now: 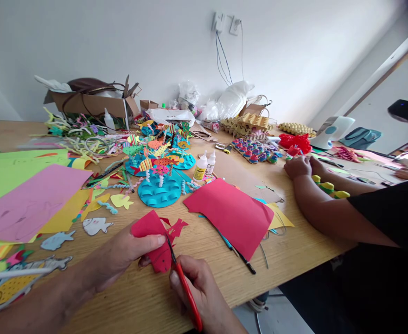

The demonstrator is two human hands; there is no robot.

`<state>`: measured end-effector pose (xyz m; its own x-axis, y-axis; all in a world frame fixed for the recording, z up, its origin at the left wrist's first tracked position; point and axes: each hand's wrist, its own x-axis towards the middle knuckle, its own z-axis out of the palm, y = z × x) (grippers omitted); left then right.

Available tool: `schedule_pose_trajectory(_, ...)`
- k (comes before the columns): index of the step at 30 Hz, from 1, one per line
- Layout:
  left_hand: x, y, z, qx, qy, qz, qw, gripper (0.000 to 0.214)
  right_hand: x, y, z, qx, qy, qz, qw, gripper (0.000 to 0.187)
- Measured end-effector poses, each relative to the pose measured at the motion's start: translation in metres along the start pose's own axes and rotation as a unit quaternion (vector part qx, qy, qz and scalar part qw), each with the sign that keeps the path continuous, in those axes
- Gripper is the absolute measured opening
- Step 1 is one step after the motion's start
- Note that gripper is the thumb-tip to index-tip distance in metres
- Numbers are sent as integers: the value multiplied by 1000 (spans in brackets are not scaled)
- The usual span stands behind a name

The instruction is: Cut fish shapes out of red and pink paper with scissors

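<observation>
My left hand (137, 248) pinches a piece of red paper (148, 227) above the table's front part, thumb on top. Dark drawn lines show on the paper's lower part. In my right hand (200, 287) is a pair of scissors (186, 292) with red handles, its dark blades at the paper's right edge. Red paper scraps (178, 228) lie just behind the piece. A larger sheet of red paper (232, 213) rests to the right, with a brush or pen (247, 264) partly under it. To the left lie a white paper fish (96, 226) and a yellow paper fish (121, 201).
Blue round bases with paper fish (159, 191) stand mid-table beside glue bottles (200, 168). Coloured paper sheets (33, 199) cover the left side. At right, a co-worker's arms (304, 195) rest on the table near painted egg cartons (254, 150). A cardboard box (92, 106) stands at the back.
</observation>
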<state>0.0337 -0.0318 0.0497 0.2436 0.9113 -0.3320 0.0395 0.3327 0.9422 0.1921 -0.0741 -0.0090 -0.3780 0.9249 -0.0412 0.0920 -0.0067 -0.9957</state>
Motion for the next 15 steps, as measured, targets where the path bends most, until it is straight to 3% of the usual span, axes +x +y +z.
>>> schedule_pose_trajectory(9, -1, 1, 2, 22, -17, -15, 1000, 23, -1, -3, 0, 4, -3, 9, 1000, 48)
schedule_pose_trajectory(15, 5, -1, -5, 80, -72, -30, 994, 25, -1, 1, 0, 17, -5, 6, 1000, 46)
